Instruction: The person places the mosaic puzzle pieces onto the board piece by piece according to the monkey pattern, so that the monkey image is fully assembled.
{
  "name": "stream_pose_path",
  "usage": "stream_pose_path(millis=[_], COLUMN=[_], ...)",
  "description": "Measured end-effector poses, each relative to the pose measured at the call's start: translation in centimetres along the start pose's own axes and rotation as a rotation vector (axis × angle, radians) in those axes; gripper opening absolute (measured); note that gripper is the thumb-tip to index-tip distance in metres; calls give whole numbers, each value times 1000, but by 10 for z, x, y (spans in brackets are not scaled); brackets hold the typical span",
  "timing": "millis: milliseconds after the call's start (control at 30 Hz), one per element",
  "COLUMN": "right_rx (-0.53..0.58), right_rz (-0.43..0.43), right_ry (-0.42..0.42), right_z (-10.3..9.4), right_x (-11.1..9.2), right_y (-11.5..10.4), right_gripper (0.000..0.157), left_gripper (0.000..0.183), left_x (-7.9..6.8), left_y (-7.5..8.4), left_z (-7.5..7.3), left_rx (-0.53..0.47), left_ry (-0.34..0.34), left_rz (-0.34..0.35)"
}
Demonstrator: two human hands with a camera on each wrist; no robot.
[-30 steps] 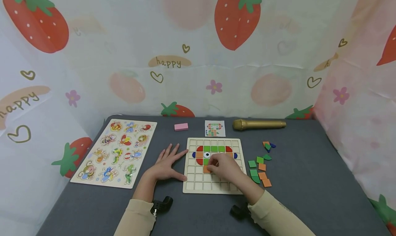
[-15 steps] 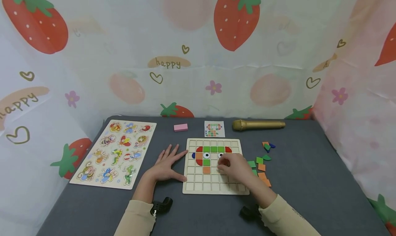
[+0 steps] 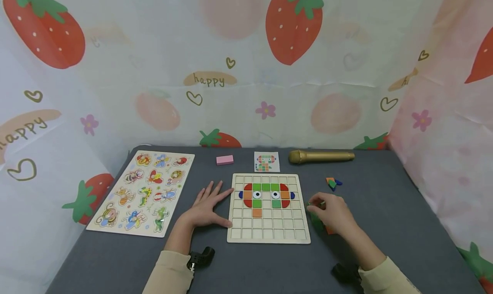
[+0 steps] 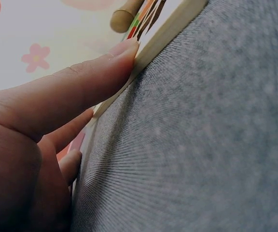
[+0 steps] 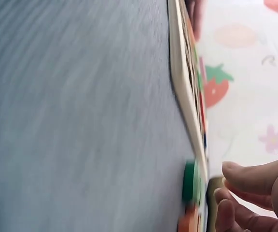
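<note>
The grid board (image 3: 269, 233) lay flat in the middle of the grey desk (image 3: 246, 268), its upper half partly filled with coloured pieces, two round eyes among them. The left hand (image 3: 206, 208) was spread wide, thumb and index finger touching the board's left edge. The right hand (image 3: 334, 211) was just past the board's right edge, over loose pieces, its fingers narrowed; whether they pinched one (neither the head nor the right wrist view settled it) I could not tell. Under that hand a green piece (image 3: 316, 221) and an orange piece (image 3: 329, 230) showed; a small heap (image 3: 332, 183) lay toward the desk's far right corner.

The loose pieces looked light, stiff and thin, probably smooth wood: hardly fragile, but apt to skid when pressed flat. Opposite side edges seemed the best hold, leaving the face uncovered. The board looked stiff and light enough to shift if nudged, so its rim was the place to steady it.

Near the desk's far edge lay a picture card (image 3: 266, 161) and a gold microphone (image 3: 321, 156).
</note>
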State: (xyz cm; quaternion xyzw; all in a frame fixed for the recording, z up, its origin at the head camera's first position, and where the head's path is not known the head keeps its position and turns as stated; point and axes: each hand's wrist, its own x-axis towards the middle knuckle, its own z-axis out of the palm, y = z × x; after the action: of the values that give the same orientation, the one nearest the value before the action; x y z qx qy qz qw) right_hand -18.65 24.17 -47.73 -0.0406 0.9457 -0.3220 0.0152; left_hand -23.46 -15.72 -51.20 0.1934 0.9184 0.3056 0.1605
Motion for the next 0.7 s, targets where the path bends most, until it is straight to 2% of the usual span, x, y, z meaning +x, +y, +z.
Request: stream_pose_path(millis=[167, 333, 700], right_rx=[-46, -93, -73], right_rz=[46, 74, 84], right_ry=[34, -4, -75], right_z=[-14, -23, -27], right_x=[-6, -6, -2], right_y=[18, 30, 39], right_gripper=[26, 37, 28], left_gripper=[107, 107, 106], left_x=[-1, -2, 0], left_y=[0, 1, 0], left_z=[0, -1, 0], left_rx=[-4, -7, -2], left_ry=[0, -1, 0], left_rz=[-4, -7, -11])
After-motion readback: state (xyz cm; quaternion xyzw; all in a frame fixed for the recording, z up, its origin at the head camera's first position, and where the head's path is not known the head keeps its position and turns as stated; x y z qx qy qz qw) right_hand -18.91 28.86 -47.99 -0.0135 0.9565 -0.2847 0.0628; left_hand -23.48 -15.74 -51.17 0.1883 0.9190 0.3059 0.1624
